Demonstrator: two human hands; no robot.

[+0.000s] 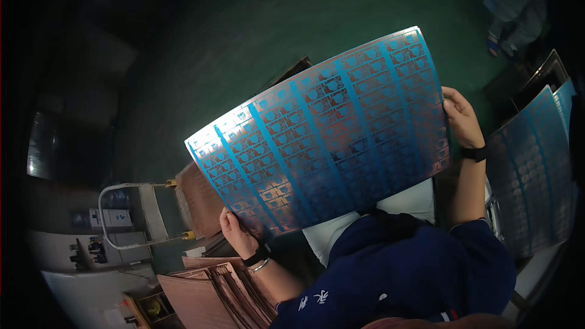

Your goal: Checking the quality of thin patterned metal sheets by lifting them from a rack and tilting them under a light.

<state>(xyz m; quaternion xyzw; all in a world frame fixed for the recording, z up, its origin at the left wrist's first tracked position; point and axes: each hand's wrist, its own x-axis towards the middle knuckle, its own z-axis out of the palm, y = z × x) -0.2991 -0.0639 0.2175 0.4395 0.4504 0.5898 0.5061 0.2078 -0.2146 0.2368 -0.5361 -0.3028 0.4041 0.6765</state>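
Observation:
A large printed circuit board panel (317, 140), copper with blue stripes and repeating blue patterns, is held up tilted in front of my body. My left hand (236, 236) grips its lower left corner, thumb on the near face. On the opposite side, my right hand (462, 117) pinches the right edge a little below the upper corner. Both hands' remaining fingers are partly hidden behind the panel. Dark bands circle both wrists, and a bracelet sits beside the left one.
Copper-coloured panels (210, 292) stand stacked at lower left, near a trolley with a pale curved handle (106, 213). More blue-patterned panels (530, 176) lean at the right. A person (518, 12) is on the green floor (244, 30) at far right.

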